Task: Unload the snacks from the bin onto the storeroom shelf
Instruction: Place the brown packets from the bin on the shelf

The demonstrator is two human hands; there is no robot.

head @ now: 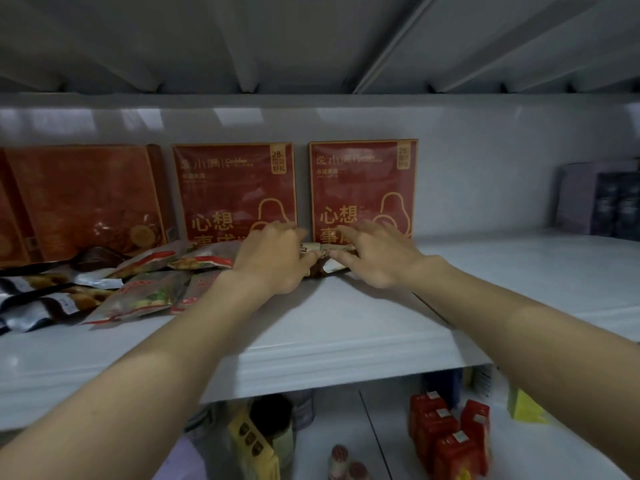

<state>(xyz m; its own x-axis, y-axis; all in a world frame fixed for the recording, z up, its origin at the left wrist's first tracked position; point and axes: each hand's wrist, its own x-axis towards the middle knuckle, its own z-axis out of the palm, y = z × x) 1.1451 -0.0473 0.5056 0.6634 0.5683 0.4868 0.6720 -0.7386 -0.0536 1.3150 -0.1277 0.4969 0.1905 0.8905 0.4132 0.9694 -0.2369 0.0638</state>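
Both arms reach onto the white shelf [346, 323]. My left hand [273, 258] and my right hand [374, 254] meet over a small snack packet [325, 259] lying on the shelf in front of two upright red boxes [362, 188]. The left fingers curl around the packet's left end. The right fingers lie fairly straight on its right end. Most of the packet is hidden under the hands. The bin is out of view.
Several flat snack bags [145, 292] lie in a loose pile on the shelf's left part, with orange boxes [86, 199] upright behind them. Dark boxes [609, 202] stand at the far right. The lower shelf holds red cartons [446, 434] and a yellow bag [252, 445].
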